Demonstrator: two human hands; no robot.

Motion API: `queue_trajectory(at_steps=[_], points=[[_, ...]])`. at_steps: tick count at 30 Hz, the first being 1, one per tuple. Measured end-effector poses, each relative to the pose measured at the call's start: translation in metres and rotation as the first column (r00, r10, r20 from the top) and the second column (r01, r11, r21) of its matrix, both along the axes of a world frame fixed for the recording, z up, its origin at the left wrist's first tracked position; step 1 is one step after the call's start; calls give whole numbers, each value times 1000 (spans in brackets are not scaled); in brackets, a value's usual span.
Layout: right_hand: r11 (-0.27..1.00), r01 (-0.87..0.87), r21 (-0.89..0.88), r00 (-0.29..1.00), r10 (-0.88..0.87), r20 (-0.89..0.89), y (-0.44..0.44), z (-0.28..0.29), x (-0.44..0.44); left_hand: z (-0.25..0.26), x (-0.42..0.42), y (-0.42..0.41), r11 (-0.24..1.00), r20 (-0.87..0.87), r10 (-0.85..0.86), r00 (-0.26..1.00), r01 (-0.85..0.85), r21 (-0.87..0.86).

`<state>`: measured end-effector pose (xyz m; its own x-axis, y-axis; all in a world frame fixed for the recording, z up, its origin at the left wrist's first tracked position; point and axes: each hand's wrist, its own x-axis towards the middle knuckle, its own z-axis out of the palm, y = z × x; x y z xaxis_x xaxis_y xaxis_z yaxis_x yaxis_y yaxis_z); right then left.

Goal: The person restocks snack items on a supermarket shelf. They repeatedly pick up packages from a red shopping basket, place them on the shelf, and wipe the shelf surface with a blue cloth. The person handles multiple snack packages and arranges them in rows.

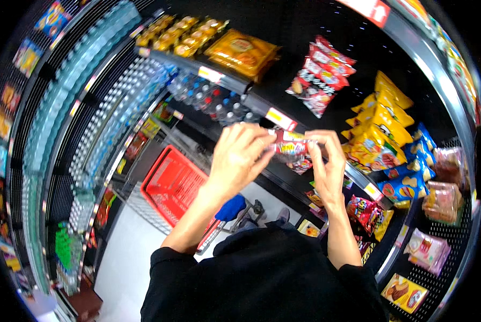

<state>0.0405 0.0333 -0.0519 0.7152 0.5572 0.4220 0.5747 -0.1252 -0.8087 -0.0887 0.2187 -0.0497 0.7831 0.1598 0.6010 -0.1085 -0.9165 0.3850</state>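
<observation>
Between my hands is a small dark-red snack packet (291, 144) bearing printed writing. My left hand (240, 149) pinches one end of it between thumb and fingers. At the other end, my right hand (326, 151) grips it the same way. The packet is held level in front of the shelf edge. Just beyond it, a stack of red and black snack bags (320, 76) lies on the dark shelf. Yellow snack bags (379, 124) lean in a row to the right of my right hand.
A red basket (174, 181) sits in a metal shopping cart (137, 205) at left. Golden snack packs (242, 52) lie on the upper shelf, with plastic bottles (208, 96) below. Blue snack bags (409, 173) stand at right. Rows of bottled water (59, 108) line the far-left shelves.
</observation>
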Motion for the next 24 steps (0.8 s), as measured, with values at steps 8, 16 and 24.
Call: queue_trajectory(at_steps=[8, 16, 24], points=[[926, -355, -130, 934, 345, -94, 37, -78, -73, -78, -107, -12, 957, -255, 216, 942, -257, -138], [832, -491, -256, 869, 448, -210, 54, -89, -104, -128, -202, 3, 696, -393, 541, 743, -658, -288], [790, -463, -402, 880, 356, -314, 17, -122, -97, -228, -271, 28, 359, -576, 693, 432, -901, -244]])
